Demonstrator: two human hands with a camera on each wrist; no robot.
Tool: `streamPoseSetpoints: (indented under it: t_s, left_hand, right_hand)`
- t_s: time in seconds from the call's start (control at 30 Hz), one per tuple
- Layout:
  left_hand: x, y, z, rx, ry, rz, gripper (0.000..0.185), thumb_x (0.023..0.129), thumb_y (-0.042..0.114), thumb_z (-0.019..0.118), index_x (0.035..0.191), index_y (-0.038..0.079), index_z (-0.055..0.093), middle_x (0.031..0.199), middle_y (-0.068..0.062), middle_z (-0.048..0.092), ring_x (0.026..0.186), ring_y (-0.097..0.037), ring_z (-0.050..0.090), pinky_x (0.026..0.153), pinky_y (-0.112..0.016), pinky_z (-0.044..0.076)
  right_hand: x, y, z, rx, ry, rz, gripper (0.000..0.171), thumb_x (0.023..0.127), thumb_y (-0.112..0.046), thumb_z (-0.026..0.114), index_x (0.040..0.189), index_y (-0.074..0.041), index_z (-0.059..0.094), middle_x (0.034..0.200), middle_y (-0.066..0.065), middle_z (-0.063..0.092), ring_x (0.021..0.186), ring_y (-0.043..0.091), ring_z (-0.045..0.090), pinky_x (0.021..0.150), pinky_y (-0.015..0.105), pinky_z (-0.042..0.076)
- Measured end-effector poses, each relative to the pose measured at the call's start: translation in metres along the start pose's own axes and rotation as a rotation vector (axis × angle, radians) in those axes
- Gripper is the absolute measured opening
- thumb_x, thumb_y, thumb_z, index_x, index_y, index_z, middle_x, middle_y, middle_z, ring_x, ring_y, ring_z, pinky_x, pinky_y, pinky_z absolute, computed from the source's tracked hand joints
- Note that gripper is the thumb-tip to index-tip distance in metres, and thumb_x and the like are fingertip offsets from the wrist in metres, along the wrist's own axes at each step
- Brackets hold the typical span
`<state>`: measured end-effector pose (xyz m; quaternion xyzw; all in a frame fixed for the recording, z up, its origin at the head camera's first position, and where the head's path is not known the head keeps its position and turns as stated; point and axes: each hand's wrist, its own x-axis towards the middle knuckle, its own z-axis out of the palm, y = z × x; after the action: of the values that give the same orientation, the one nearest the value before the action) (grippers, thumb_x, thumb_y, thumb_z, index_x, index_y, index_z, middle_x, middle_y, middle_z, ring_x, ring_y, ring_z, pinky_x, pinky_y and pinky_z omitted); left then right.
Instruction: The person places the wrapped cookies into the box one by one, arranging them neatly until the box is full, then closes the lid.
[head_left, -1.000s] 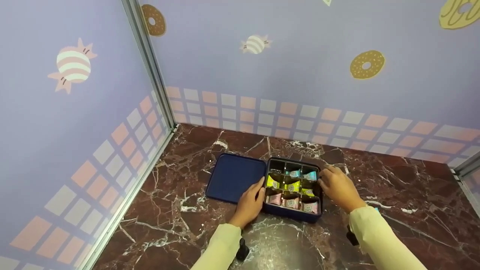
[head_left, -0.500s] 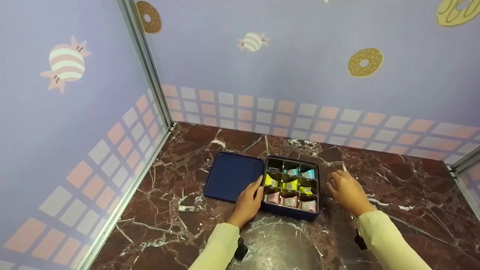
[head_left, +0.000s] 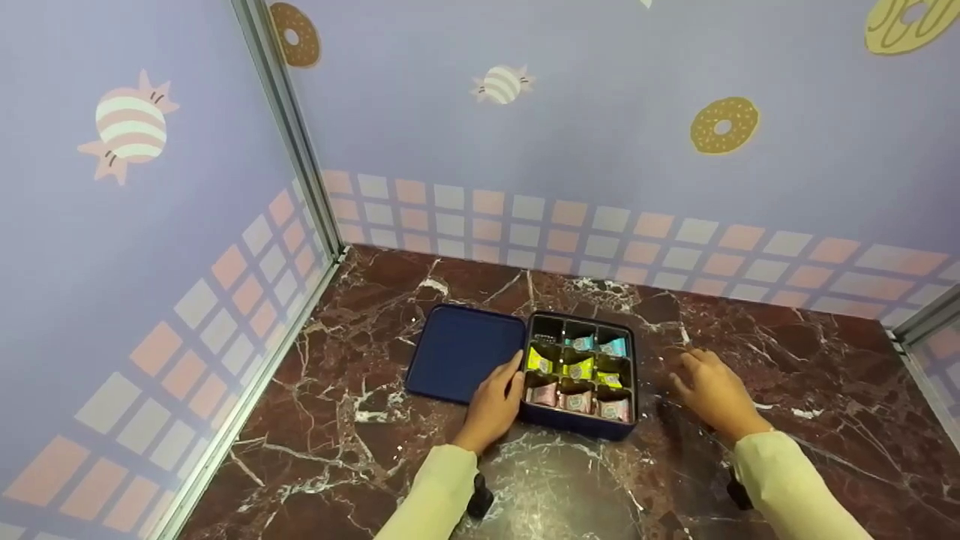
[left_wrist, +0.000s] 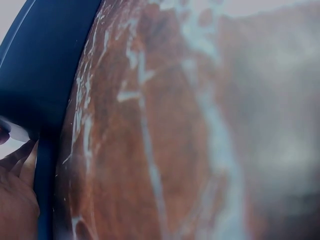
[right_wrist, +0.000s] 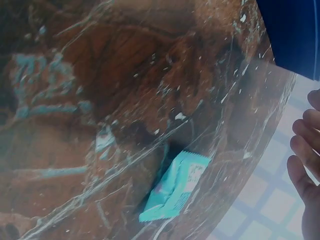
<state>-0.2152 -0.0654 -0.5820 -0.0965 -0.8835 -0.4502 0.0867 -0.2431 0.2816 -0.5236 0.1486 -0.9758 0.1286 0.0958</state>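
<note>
A dark blue box (head_left: 577, 424) with several compartments stands on the marble surface. Blue packets (head_left: 613, 346) lie in its back row, yellow-green packets (head_left: 577, 369) in the middle row, pink packets (head_left: 577, 403) in front. Its back left compartment shows a dark bottom. My left hand (head_left: 495, 401) rests against the box's left side, fingers extended along the wall. To the right of the box, my right hand (head_left: 716, 390) hovers with loosely bent fingers and holds nothing. In the right wrist view a teal wrapped packet (right_wrist: 177, 187) lies on the surface; the right arm hides it from the head view.
A flat blue lid (head_left: 465, 349) lies against the box's left side, partly under the left hand. Behind runs a purple wall (head_left: 600, 150) with painted sweets; another wall (head_left: 217, 150) meets it at a metal corner post on the left.
My right hand has left the box's right edge and moved right and toward me. The left hand stays at the box's left side. The packets look unchanged.
</note>
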Motion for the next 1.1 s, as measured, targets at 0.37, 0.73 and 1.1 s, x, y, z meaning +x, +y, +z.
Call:
streamPoseSetpoints:
  t_s: [0.37,0.73,1.1]
  left_hand:
    - [0.002,-0.002,0.001,0.004,0.006,0.007,0.045,0.104,0.028,0.042,0.147,0.013,0.043,0.125,-0.007,0.064,0.113,-0.025,0.063,0.095,-0.045,0.050]
    - [0.001,-0.001,0.000,-0.020,-0.020,-0.011,0.046,0.105,0.030,0.041,0.148,0.014,0.041,0.131,-0.008,0.061,0.119,-0.026,0.060,0.099,-0.046,0.048]
    - [0.002,-0.002,0.002,-0.017,0.010,0.019,0.045,0.104,0.027,0.042,0.146,0.012,0.044,0.126,-0.008,0.063,0.115,-0.025,0.062,0.097,-0.044,0.049]
  right_hand:
    - [-0.012,0.012,-0.003,0.000,0.016,0.000,0.016,0.084,-0.013,0.070,0.094,-0.002,0.064,0.090,0.012,0.060,0.087,0.033,0.057,0.076,0.053,0.051]
    - [-0.028,0.025,-0.009,0.003,-0.069,0.022,0.035,0.085,-0.018,0.069,0.109,0.006,0.063,0.107,0.025,0.061,0.099,0.045,0.058,0.086,0.060,0.048]
    - [-0.045,0.041,-0.008,-0.010,-0.215,0.071,0.055,0.080,-0.024,0.072,0.124,0.007,0.058,0.124,0.035,0.054,0.110,0.056,0.051,0.090,0.068,0.042]
